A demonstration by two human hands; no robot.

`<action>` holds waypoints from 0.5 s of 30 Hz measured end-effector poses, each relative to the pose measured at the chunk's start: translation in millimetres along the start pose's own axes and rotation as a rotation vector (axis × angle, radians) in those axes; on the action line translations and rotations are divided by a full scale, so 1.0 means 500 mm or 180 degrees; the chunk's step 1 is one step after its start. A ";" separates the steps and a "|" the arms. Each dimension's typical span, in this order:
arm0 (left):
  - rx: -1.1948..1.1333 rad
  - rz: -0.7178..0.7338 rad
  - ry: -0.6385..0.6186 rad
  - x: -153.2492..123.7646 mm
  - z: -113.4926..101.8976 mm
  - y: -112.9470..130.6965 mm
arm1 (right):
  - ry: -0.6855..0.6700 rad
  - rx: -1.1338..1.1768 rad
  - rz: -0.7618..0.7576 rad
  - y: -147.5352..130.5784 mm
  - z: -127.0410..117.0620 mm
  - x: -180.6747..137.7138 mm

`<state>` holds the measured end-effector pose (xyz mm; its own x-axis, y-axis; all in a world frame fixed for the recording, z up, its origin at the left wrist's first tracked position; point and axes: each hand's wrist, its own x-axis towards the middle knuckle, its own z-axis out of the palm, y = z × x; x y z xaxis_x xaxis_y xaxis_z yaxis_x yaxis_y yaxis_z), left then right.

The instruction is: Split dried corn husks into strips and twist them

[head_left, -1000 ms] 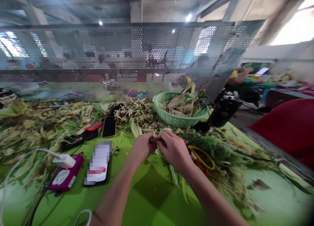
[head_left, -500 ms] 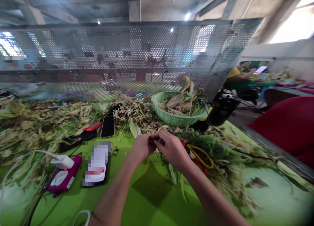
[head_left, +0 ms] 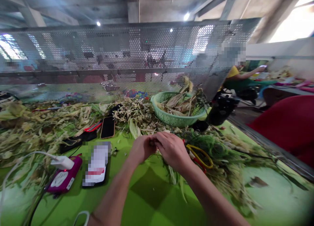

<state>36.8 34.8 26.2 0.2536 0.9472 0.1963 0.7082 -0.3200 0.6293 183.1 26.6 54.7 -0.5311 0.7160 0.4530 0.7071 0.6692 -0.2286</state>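
My left hand (head_left: pixel 141 148) and my right hand (head_left: pixel 171 149) meet over the green table (head_left: pixel 149 199), fingers pinched together around a small dark piece I cannot make out. Pale leaf strips (head_left: pixel 175 177) hang below my right hand. Yellow-and-red-handled scissors (head_left: pixel 200 155) lie just right of my right hand. A green plastic basket (head_left: pixel 175 116) of dried husks stands behind the hands.
Piles of dried husks (head_left: pixel 44 124) cover the table's back and left. Phones (head_left: pixel 108 127) lie near a pink power strip (head_left: pixel 64 177) with a white plug. A perforated metal screen (head_left: pixel 127 59) closes the far side. A person in yellow (head_left: pixel 236 77) sits at the right.
Both hands stay pinched together and have barely shifted. The view has tilted slightly. The person at the right has stretched an arm out.
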 end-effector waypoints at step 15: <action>-0.2115 -0.0450 0.0026 0.012 0.019 -0.009 | 0.0793 0.0804 -0.0037 -0.005 -0.012 -0.004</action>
<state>41.4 41.5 17.3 0.1814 0.9800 0.0822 0.1781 -0.1149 0.9773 185.2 22.5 59.8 -0.3864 0.6583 0.6460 0.5474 0.7274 -0.4138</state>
